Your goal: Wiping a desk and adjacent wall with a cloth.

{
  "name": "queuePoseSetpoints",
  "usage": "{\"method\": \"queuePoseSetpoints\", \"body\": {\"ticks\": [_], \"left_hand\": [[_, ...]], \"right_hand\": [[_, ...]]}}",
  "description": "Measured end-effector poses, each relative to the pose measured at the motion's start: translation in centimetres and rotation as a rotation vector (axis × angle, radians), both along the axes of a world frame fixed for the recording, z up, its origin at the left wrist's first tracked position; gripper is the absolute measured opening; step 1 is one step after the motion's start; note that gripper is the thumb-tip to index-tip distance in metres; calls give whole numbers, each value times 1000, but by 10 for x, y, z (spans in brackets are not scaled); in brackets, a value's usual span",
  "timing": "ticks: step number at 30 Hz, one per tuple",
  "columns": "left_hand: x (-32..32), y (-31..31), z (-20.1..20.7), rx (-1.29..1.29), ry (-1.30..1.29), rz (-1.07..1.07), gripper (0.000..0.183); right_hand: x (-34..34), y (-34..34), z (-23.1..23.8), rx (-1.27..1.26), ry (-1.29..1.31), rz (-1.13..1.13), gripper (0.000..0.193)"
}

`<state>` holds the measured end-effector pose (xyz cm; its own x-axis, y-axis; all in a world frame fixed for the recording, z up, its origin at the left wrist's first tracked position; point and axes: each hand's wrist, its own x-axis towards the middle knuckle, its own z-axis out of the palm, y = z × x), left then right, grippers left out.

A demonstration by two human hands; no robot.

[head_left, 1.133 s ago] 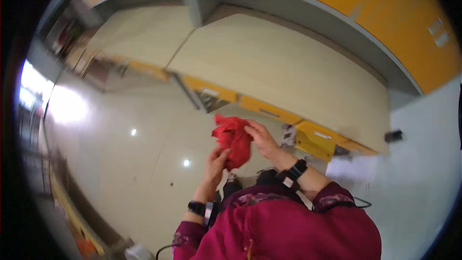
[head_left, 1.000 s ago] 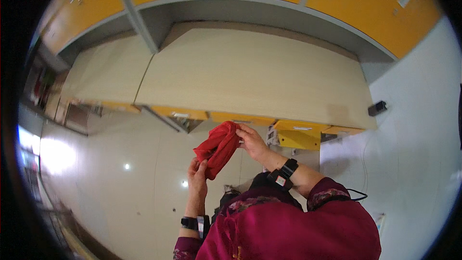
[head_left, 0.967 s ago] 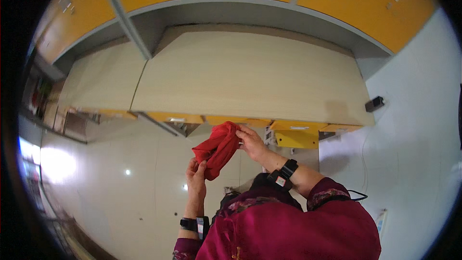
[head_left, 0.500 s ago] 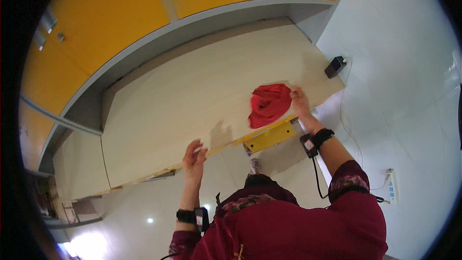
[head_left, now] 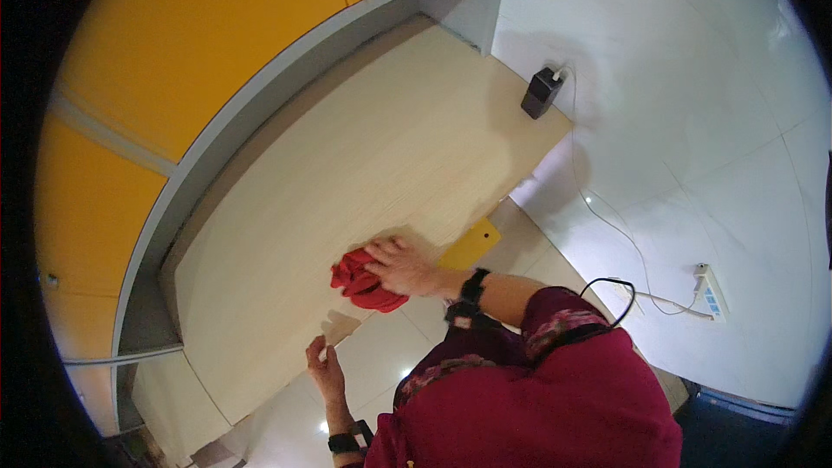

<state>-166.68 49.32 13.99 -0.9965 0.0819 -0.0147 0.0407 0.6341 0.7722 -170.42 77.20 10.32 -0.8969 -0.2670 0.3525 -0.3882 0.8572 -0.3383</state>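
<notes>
A crumpled red cloth (head_left: 364, 296) lies at the front edge of the pale wooden table (head_left: 364, 182), partly over the edge. My right hand (head_left: 403, 266) rests over it from the right, its fingers bent onto the fabric and gripping it. Part of the cloth is hidden under the palm. Lower left, my left hand (head_left: 324, 368) hovers by the table's front edge, apart from the cloth. Its fingers are loosely bent, with nothing seen in them.
At the table's far right corner stands a black box-shaped device (head_left: 542, 93) with a white cable running down to a power strip (head_left: 711, 293). Yellow cabinets (head_left: 217, 52) rise behind the table. A yellow panel (head_left: 471, 245) sits below its front edge.
My right hand has come onto the red cloth, which has moved left along the table, away from the black device. My left hand has lowered and its fingers are more bent. The view has turned.
</notes>
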Motion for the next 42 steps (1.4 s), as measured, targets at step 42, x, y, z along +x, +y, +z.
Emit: {"method": "queuePoseSetpoints", "body": {"ticks": [42], "left_hand": [[-67, 51, -27, -755, 499, -909, 64]], "right_hand": [[100, 117, -196, -803, -445, -1187, 33]]}}
